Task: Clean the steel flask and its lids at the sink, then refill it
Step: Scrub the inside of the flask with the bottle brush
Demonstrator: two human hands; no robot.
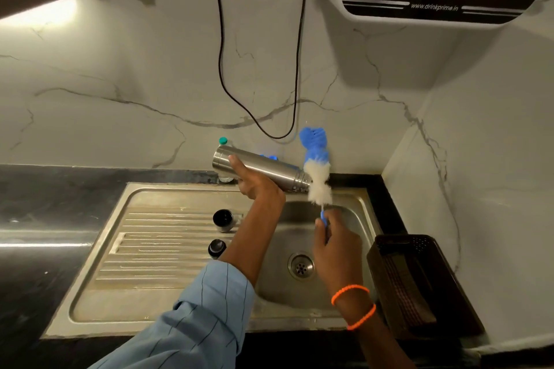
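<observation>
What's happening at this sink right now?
A person is washing a steel flask at the sink. The left hand grips the flask, held sideways above the basin, while the right hand holds a blue and white bottle brush just outside its open mouth. The flask's two lids sit on the draining board.

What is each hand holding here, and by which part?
Left hand grips the steel flask around its body. Right hand holds the bottle brush by its blue handle's lower end.
</observation>
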